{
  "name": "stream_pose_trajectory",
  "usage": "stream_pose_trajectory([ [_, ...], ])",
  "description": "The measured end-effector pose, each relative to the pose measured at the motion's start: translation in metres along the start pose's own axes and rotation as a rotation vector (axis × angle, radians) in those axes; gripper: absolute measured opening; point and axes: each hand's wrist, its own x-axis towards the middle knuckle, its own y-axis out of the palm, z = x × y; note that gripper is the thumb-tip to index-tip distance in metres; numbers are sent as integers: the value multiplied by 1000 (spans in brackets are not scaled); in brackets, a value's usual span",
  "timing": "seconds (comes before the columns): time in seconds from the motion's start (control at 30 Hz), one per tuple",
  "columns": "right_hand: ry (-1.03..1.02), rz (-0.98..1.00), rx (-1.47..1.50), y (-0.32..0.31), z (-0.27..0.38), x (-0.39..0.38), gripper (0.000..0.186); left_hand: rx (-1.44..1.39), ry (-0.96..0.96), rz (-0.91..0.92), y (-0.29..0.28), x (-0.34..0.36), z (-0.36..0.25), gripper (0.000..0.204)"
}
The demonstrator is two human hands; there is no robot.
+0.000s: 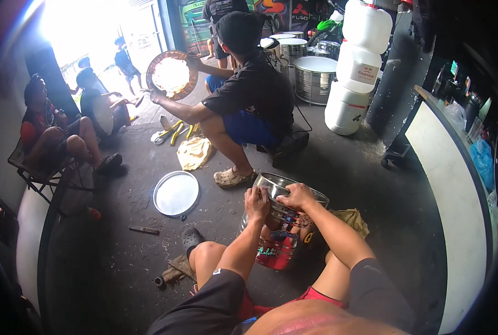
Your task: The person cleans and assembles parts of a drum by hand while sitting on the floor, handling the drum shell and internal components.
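Note:
A shiny metal drum (282,220) stands between my knees, its mirror-like side reflecting red and carrying coloured lettering. My left hand (257,202) is closed over the near left of its upper rim. Close beside it, my right hand (296,196) also grips the rim, with its fingers bent over the edge. Whether a small part or cloth lies under my fingers cannot be made out. On the floor to the left of the drum rests a round white drumhead (176,193) in a metal hoop.
Ahead, a crouching co-worker (249,95) holds up a round copper-coloured pan-like piece (172,75). Yellow-handled pliers (176,133) and a crumpled cloth (194,153) lie nearby. A flat metal bar (144,229) is at left. Several drums (315,78) and stacked white jugs (346,106) stand behind.

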Motion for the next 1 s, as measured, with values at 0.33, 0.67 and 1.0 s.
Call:
stream_pose_trajectory([
  [0.33, 20, -11, 2, -2, -8, 3, 58, -14, -27, 35, 4, 4, -4, 19],
  [0.67, 8, 7, 39, -5, -10, 3, 52, -39, 11, 41, 7, 3, -2, 19],
  [1.0, 34, 59, 40, -8, -4, 3, 55, -7, 26, -5, 8, 0, 0, 17],
])
